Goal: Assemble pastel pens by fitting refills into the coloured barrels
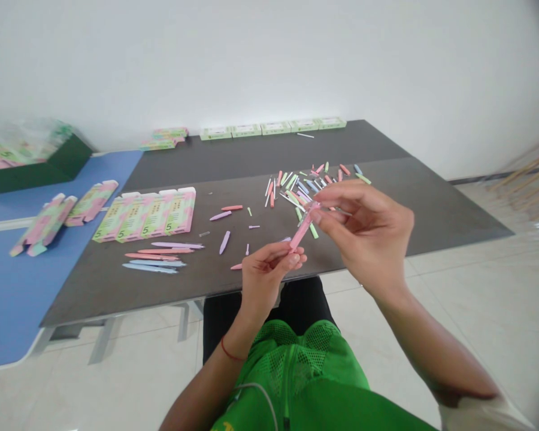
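My left hand (269, 272) pinches the lower end of a pink pen barrel (300, 232), which slants up to the right above the table's front edge. Thumb and fingers of my right hand (363, 224) close on a small clear piece (313, 206) at the barrel's upper end; its exact shape is blurred. Below and beyond the hands are loose pen parts (291, 182) in pink, green and blue, with thin white refills among them. Left of my left hand lie a purple barrel (224, 242), a purple small part (247, 249) and a red barrel (232, 208).
Slim blue, red and purple pens (155, 263) lie grouped at left. Behind them are overlapping printed boxes (155, 215). More boxes (273, 128) line the wall side. A blue table (4, 287) adjoins at left, with a dark green bin (58, 164) and folded cartons (45, 224).
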{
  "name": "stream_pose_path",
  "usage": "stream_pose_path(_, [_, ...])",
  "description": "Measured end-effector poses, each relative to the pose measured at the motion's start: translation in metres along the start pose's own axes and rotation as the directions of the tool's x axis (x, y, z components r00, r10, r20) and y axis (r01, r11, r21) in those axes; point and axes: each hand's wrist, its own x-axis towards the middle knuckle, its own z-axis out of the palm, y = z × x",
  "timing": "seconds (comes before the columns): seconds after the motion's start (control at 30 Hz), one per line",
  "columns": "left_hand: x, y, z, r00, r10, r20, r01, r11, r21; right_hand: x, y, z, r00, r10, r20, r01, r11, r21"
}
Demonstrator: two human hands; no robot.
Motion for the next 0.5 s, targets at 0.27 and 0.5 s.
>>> stream_pose_path(0.27, [0.001, -0.005, 0.000, 0.999, 0.001, -0.041, -0.001, 1.000, 0.009, 0.009, 0.014, -0.008, 0.997, -0.031, -0.065, 0.026, 0.997, -0.073])
stream_pose_path(0.5, [-0.005, 0.007, 0.001, 0.993, 0.069, -0.098, -0.055, 0.990, 0.132, 0.004, 0.027, -0.015, 0.910, 0.229, 0.345, -0.198, 0.973, -0.121])
